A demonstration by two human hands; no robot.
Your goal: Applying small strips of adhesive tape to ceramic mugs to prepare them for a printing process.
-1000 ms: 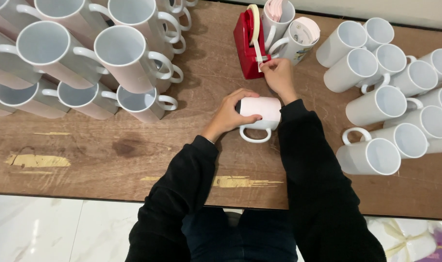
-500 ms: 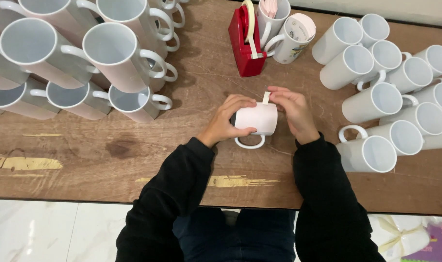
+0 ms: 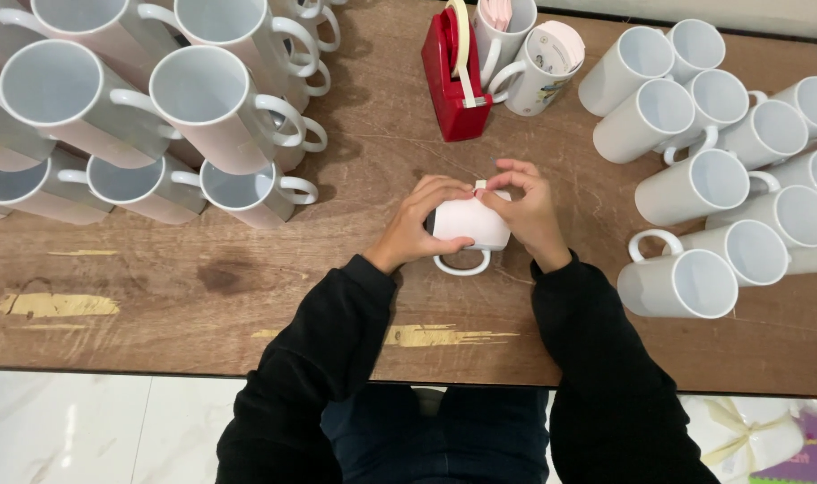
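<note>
Two hands meet over a white mug (image 3: pixel 469 222) lying on its side near the middle of the wooden table (image 3: pixel 157 296), its handle pointing toward the person. The left hand (image 3: pixel 417 224) wraps round the mug's left end, fingers curled over the top and thumb beneath. The right hand (image 3: pixel 527 211) grips the right end, and its fingertips pinch a small strip of tape (image 3: pixel 480 185) against the top of the mug, right beside the left fingertips. Both arms are in black sleeves. Just beyond the hands stands a red tape dispenser (image 3: pixel 455 76), with two upright mugs (image 3: pixel 525 49) touching it on the right, one stuffed with pink slips. A stacked heap of white mugs (image 3: pixel 148 108) fills the left side of the table, and another group (image 3: pixel 731 170) lies on its sides to the right, well apart from the held mug.
</note>
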